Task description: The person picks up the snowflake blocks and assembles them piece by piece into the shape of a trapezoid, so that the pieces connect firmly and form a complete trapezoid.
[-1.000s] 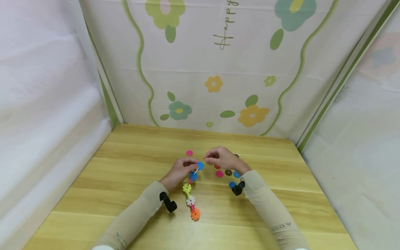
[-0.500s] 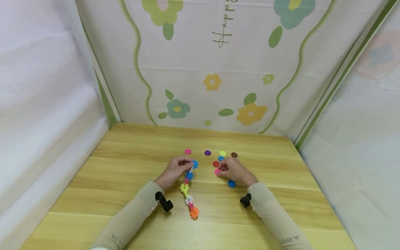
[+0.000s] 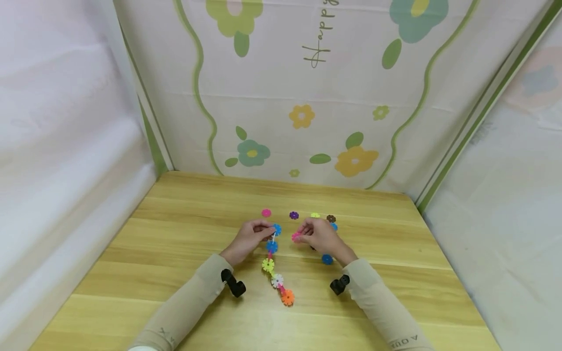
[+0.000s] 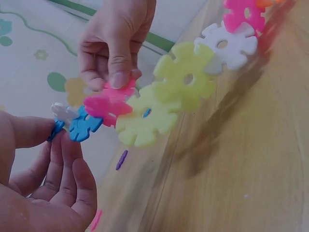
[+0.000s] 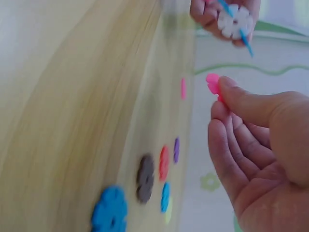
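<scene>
The left hand [image 3: 249, 240] pinches the blue disc [image 3: 276, 229] at the upper end of a chain of notched flower discs. Below that disc the chain runs through a white disc [image 5: 235, 21], another blue one [image 3: 272, 246], pink, yellow [image 3: 268, 264], white [image 3: 277, 280] and pink ones to an orange disc [image 3: 288, 297]. Just to the right, the right hand [image 3: 322, 238] pinches a loose pink disc [image 3: 296, 237] between thumb and finger, apart from the chain. In the right wrist view the pink disc [image 5: 213, 83] is partly covered by the thumb.
Loose discs lie on the wooden table [image 3: 184, 204]: pink [image 3: 266, 213], purple [image 3: 294, 215], yellow [image 3: 315, 215], brown [image 3: 331, 218] and blue [image 3: 327, 259]. A red disc [image 5: 164, 163] shows in the right wrist view. Behind the table hangs a flower-printed cloth [image 3: 263, 87].
The right hand first moved right and down to the loose discs, then came back left with a pink disc pinched in it. The left hand keeps its pinch; the chain's lower end has swung right.
</scene>
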`<action>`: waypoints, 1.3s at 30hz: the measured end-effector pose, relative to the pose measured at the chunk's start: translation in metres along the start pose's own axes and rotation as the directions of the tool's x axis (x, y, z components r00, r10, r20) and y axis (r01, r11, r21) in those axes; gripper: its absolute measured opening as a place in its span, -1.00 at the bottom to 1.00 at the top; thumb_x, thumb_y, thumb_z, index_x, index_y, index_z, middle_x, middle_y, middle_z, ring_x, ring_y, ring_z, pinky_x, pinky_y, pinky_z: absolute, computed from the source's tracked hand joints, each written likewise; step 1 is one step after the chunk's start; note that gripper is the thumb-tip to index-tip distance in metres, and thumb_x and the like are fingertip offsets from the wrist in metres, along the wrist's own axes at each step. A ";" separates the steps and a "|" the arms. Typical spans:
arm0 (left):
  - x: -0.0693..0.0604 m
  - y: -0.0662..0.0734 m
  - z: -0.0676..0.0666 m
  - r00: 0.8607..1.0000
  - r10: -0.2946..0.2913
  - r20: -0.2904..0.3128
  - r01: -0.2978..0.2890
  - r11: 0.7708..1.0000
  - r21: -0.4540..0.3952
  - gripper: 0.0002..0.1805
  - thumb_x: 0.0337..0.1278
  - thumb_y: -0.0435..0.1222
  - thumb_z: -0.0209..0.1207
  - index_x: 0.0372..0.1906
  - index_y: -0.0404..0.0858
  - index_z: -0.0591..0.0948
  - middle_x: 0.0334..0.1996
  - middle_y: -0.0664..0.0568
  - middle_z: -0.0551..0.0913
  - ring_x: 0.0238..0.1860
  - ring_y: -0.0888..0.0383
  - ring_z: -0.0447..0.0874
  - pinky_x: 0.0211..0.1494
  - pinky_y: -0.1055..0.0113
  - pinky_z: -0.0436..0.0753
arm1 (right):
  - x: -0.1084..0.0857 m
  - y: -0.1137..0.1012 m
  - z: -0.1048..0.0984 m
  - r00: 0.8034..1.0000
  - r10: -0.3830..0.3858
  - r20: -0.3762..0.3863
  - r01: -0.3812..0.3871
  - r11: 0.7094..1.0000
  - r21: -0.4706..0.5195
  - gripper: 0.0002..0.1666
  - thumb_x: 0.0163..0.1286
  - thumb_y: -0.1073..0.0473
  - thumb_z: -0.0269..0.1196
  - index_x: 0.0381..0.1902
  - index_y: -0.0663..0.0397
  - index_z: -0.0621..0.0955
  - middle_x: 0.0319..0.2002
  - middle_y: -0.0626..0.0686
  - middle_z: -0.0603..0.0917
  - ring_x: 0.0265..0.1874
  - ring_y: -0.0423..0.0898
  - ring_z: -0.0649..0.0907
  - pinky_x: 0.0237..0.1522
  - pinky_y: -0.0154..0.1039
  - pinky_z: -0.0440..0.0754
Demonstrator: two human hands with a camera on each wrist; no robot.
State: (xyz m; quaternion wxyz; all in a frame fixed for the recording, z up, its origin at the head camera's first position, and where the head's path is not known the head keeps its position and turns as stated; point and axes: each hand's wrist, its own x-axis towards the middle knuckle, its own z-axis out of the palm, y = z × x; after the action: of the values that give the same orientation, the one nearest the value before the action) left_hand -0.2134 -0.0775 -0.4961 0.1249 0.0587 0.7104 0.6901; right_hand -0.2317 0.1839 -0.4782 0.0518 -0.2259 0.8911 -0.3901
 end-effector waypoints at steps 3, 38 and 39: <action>0.001 0.002 0.000 1.000 0.006 -0.005 -0.006 1.000 0.005 -0.76 0.50 -0.25 0.26 0.04 -0.34 0.68 -0.07 -0.06 0.78 -0.01 0.03 0.75 0.17 0.19 0.75 | 0.000 -0.009 0.005 0.999 -0.030 -0.039 0.030 1.000 0.002 -0.89 0.40 0.24 0.46 -0.21 0.05 0.70 -0.29 -0.03 0.76 -0.33 -0.21 0.72 -0.24 -0.35 0.74; 0.000 0.012 0.002 0.993 0.115 -0.036 -0.111 0.987 0.112 -0.81 0.44 -0.23 0.33 -0.08 -0.30 0.74 -0.17 -0.06 0.77 -0.10 -0.12 0.77 0.16 -0.11 0.74 | 0.002 -0.057 0.024 0.918 -0.369 -0.143 0.323 0.907 -0.270 -0.92 0.32 0.40 0.46 -0.32 0.15 0.78 -0.40 0.02 0.82 -0.46 -0.23 0.75 -0.36 -0.54 0.66; -0.002 0.012 0.002 0.992 0.123 -0.035 -0.118 0.987 0.113 -0.82 0.44 -0.23 0.33 -0.10 -0.29 0.75 -0.18 -0.05 0.77 -0.09 -0.15 0.76 0.15 -0.12 0.74 | 0.003 -0.058 0.024 0.915 -0.378 -0.139 0.330 0.901 -0.280 -0.92 0.33 0.40 0.46 -0.32 0.14 0.78 -0.40 0.02 0.82 -0.47 -0.23 0.76 -0.36 -0.55 0.66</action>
State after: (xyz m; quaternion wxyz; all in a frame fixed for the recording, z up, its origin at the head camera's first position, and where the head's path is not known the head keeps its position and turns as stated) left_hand -0.2123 -0.0759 -0.4839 0.0647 0.0939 0.7451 0.6571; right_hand -0.2071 0.1314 -0.4530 -0.1343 -0.3512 0.8778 -0.2968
